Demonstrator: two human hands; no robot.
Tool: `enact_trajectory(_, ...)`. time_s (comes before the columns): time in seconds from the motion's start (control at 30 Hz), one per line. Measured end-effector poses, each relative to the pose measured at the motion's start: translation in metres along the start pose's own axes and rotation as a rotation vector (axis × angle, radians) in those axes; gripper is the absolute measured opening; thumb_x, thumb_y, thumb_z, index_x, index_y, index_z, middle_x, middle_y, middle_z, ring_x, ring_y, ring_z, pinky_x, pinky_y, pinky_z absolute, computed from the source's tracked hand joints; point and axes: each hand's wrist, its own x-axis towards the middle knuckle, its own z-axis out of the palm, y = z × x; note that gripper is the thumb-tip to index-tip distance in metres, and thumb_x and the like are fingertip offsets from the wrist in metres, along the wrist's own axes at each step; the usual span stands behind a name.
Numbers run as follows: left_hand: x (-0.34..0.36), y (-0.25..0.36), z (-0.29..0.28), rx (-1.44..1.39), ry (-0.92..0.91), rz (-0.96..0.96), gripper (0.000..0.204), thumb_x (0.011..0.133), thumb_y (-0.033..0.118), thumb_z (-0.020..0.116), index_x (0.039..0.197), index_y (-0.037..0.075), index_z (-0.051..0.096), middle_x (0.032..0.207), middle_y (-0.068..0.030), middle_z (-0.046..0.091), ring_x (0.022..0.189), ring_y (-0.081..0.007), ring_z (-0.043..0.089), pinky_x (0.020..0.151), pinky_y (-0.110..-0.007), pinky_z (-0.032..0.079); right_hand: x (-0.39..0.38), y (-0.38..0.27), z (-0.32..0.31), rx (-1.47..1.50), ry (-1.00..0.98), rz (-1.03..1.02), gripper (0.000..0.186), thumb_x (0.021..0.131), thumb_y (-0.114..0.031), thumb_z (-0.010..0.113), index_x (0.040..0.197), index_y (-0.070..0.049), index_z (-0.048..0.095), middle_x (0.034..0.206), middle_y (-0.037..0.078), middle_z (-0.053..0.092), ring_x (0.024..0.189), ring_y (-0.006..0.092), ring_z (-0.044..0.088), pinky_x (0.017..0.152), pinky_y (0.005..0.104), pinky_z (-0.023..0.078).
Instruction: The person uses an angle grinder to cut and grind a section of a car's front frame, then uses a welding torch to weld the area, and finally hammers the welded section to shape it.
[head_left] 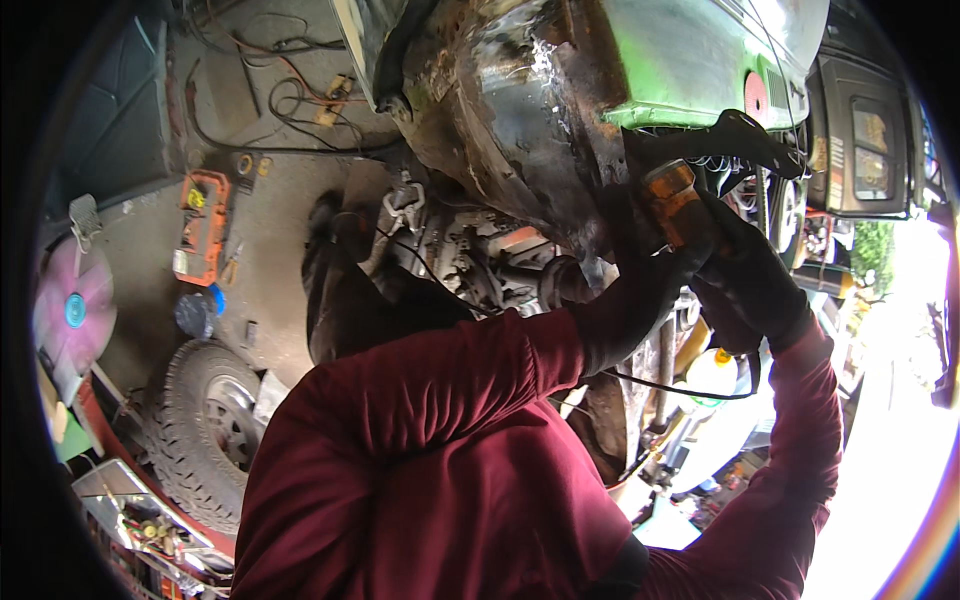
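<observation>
Both of my hands wear dark gloves and meet around a worn orange power tool (672, 200) with a dark body. My left hand (635, 300) closes on its lower side, and my right hand (755, 265) wraps it from the right. Their fingers partly hide the tool, so its exact kind and working end do not show. It is held close to the rusty, bare-metal body panel (530, 110) of a vehicle, just below a green painted section (680, 65). A black cable (690, 391) loops beneath my hands.
An orange tool case (203, 225) lies open on the floor at left, near a spare wheel (210, 425) and a pink-bladed fan (75, 305). Hoses and cables (295, 95) tangle at the upper left. A dark vehicle (865, 130) stands at right.
</observation>
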Motion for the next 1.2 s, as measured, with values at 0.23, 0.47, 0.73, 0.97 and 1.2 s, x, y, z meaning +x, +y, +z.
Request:
enact_trajectory(0.23,0.012,-0.013,0.007,0.178,0.143,0.229,0.053,0.12,0.048,0.042,0.131,0.003,0.067,0.124,-0.0072,0.07,0.119,-0.0154,0.062,0.114,-0.036,0.044,0.005,-0.002,-0.004,-0.355,0.027,-0.15,0.085,0.097,-0.024,0.08,0.167,0.0,0.039,0.145,0.02,0.067,0.131,0.0294,0.068,0.113,0.0419,0.053)
enact_trajectory(0.47,0.005,0.001,0.008,0.27,0.103,0.187,0.058,0.121,0.05,0.037,0.124,0.003,0.07,0.117,-0.0071,0.072,0.115,-0.016,0.063,0.112,-0.037,0.044,0.011,-0.002,-0.004,-0.339,-0.03,-0.221,0.087,0.098,-0.024,0.081,0.169,-0.001,0.036,0.147,0.017,0.067,0.132,0.0249,0.066,0.115,0.0407,0.051)
enact_trajectory(0.73,0.002,0.002,0.012,0.472,0.148,0.213,0.056,0.121,0.048,0.036,0.124,0.001,0.067,0.111,-0.0092,0.069,0.107,-0.0184,0.062,0.108,-0.039,0.046,0.013,0.014,-0.001,0.05,-0.055,-0.119,0.087,0.099,-0.025,0.083,0.169,-0.002,0.037,0.149,0.011,0.066,0.134,0.0174,0.061,0.115,0.0379,0.051)
enact_trajectory(0.97,0.006,-0.004,0.002,0.589,0.15,0.278,0.051,0.12,0.052,0.04,0.123,0.007,0.063,0.103,-0.0011,0.058,0.097,-0.0157,0.054,0.096,-0.037,0.046,0.015,0.019,0.004,0.092,-0.067,-0.214,0.087,0.098,-0.02,0.082,0.17,-0.003,0.036,0.144,0.01,0.068,0.129,0.0172,0.064,0.112,0.0369,0.053)
enact_trajectory(1.2,0.017,-0.006,0.008,0.54,0.176,0.164,0.067,0.12,0.05,0.027,0.132,-0.002,0.069,0.119,-0.0213,0.076,0.12,-0.0367,0.067,0.113,-0.045,0.043,0.02,0.024,-0.003,-0.003,-0.055,-0.202,0.092,0.092,-0.017,0.086,0.169,-0.004,0.038,0.146,0.012,0.068,0.128,0.0191,0.066,0.111,0.0378,0.055)
